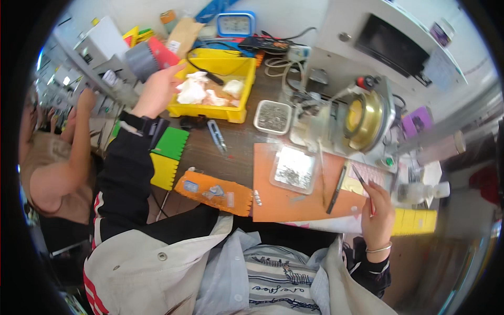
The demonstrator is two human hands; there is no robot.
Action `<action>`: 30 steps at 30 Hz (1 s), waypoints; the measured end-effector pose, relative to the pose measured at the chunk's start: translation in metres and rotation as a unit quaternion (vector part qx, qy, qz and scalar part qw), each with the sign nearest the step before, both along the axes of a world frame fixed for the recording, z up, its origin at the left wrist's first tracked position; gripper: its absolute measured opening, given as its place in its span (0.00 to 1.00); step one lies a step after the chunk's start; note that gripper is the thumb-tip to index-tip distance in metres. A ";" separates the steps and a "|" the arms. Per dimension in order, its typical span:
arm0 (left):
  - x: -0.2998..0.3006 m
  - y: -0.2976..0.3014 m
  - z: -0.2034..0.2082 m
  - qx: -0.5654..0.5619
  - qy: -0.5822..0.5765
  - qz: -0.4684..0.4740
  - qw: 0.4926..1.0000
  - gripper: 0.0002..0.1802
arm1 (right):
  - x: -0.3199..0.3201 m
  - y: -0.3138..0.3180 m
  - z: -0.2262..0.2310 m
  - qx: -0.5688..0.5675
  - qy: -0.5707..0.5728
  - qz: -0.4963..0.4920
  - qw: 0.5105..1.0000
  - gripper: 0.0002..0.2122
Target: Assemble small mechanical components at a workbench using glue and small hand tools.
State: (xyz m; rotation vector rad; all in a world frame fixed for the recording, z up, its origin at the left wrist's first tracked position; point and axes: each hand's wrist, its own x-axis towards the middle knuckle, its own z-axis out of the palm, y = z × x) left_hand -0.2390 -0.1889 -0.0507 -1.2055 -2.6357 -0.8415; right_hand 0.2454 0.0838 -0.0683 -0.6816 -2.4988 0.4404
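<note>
Right hand (379,212) closed on slim tool (359,176) over pink pad (374,175); tool's lower part hidden by fingers. Left hand (159,90) beside yellow bin (207,112), fingertips unclear, can't tell if gripping. Co-worker (63,173) partly cut off.

"What's along the back wall?"
"A blue-framed panel (235,24), with brown paper (185,35) to its left."
"And on the right?"
"A dark screen (392,44), a purple holder (410,126) below it, and a clear bottle (412,193) with a white cap (442,189)."
"Far left?"
"A co-worker (59,176) in a brown top."
</note>
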 end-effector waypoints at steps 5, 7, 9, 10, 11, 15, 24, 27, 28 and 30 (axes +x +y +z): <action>-0.013 -0.005 0.014 -0.102 0.126 0.021 0.987 0.14 | 0.022 0.006 0.035 0.070 0.036 -0.076 0.994 0.10; -0.005 0.004 0.013 -0.006 0.385 -0.123 0.915 0.10 | 0.030 0.014 0.034 0.072 0.046 -0.102 0.991 0.10; -0.014 0.009 0.007 -0.013 0.045 -0.013 0.999 0.11 | 0.037 0.020 0.025 0.028 0.030 -0.146 0.988 0.10; -0.008 0.018 0.017 -0.012 0.043 -0.022 0.999 0.11 | 0.041 0.024 0.019 0.029 0.013 -0.153 0.988 0.10; 0.002 0.026 0.030 -0.051 -0.002 0.021 0.998 0.10 | 0.045 0.029 0.012 0.029 -0.003 -0.157 0.987 0.09; 0.045 0.058 0.033 0.056 -0.067 -0.104 0.991 0.08 | 0.033 0.032 -0.005 -0.006 -0.028 -0.158 0.987 0.09; 0.150 0.143 0.078 0.228 -0.171 -0.256 0.924 0.04 | 0.006 0.042 -0.047 -0.022 -0.143 -0.207 0.968 0.09; 0.146 0.159 0.047 0.268 -0.209 -0.304 0.890 0.04 | 0.011 0.043 -0.049 -0.007 -0.152 -0.201 0.968 0.08; 0.145 0.160 0.048 0.220 -0.222 -0.287 0.905 0.04 | 0.008 0.040 -0.043 -0.001 -0.173 -0.203 0.964 0.07; 0.144 0.164 0.056 0.187 -0.156 -0.298 0.923 0.04 | 0.009 0.048 -0.043 -0.011 -0.183 -0.205 0.962 0.08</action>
